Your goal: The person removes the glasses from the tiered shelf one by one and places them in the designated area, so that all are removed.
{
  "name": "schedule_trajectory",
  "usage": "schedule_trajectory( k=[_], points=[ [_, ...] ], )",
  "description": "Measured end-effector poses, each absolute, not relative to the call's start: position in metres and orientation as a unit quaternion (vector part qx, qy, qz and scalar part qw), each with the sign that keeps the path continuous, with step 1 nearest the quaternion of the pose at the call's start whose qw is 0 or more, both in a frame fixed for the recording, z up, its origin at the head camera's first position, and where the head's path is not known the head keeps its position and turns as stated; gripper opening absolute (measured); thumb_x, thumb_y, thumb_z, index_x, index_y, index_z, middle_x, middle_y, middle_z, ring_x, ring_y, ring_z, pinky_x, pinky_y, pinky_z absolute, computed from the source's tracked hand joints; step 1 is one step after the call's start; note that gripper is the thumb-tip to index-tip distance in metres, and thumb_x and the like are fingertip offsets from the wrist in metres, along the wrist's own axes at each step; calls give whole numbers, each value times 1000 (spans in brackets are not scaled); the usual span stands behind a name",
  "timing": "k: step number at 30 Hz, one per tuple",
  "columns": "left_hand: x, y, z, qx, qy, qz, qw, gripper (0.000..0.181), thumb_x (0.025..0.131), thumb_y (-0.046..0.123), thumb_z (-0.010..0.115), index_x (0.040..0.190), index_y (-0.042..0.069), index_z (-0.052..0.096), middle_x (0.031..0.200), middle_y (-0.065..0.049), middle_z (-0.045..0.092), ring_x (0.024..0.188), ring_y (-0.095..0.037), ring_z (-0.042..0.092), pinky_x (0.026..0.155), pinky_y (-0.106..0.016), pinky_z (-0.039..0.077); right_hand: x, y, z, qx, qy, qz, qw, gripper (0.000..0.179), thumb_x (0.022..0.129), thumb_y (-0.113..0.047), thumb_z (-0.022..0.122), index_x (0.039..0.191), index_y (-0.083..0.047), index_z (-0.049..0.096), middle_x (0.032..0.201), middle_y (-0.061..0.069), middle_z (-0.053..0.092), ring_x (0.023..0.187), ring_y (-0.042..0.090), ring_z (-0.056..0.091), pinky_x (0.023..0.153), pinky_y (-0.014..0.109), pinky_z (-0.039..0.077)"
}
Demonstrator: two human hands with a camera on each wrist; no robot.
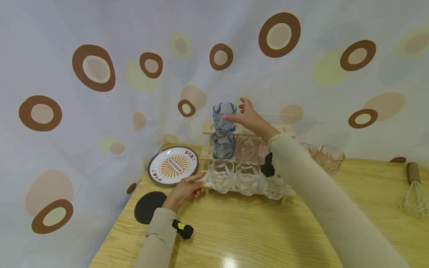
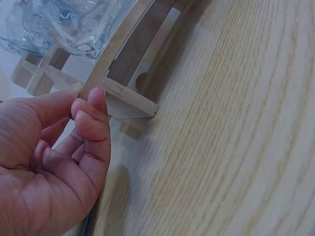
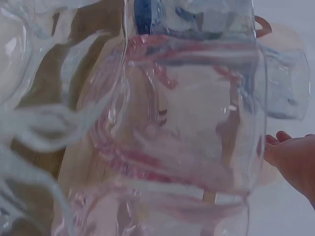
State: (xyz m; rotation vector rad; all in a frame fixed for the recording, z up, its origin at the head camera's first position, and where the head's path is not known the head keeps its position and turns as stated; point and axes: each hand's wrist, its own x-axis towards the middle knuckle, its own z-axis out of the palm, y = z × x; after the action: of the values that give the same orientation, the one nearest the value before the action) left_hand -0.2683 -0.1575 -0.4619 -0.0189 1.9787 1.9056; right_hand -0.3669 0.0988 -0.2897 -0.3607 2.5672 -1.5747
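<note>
A three-tier wooden rack (image 1: 206,153) holds faceted glasses. On its top tier, at the left, stands a blue glass (image 1: 223,116). My right hand (image 1: 250,118) is beside it with fingers spread, the thumb overlapping the glass in the head view; in the right wrist view the hand (image 3: 294,160) shows apart from it. A second blue glass (image 1: 222,145) and pink glasses (image 1: 248,147) fill the middle tier. Clear glasses (image 1: 221,176) line the bottom tier. My left hand (image 1: 186,189) pinches the left end of that bottom tier between thumb and fingers (image 2: 93,130).
A patterned plate (image 1: 173,165) leans by the wall on the left, with a black round mat (image 1: 151,207) in front. Further pinkish glasses (image 1: 330,158) stand right of the rack. A whisk (image 1: 414,190) lies at the far right of the wooden table (image 1: 234,230).
</note>
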Motion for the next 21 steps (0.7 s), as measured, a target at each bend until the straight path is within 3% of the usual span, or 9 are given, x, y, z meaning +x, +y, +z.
schedule_trajectory(
  k=[9,21],
  points=[
    [-266,-155,-461,3,709,677,195,48,95,10,56,142,12,46,66,-1,62,56,-7,48,55,-22,38,-370,73,-292,-98,845,-522,61,113,78,-52,72,152,-16,-6,158,11,-2,143,30,8,111,50,21],
    [-266,-155,-461,-11,705,683,190,46,95,8,56,140,13,48,66,-3,62,55,-8,47,54,-22,37,-375,63,-294,-43,850,-523,49,101,83,-45,70,153,-14,4,157,11,11,142,31,17,110,48,24]
  ],
)
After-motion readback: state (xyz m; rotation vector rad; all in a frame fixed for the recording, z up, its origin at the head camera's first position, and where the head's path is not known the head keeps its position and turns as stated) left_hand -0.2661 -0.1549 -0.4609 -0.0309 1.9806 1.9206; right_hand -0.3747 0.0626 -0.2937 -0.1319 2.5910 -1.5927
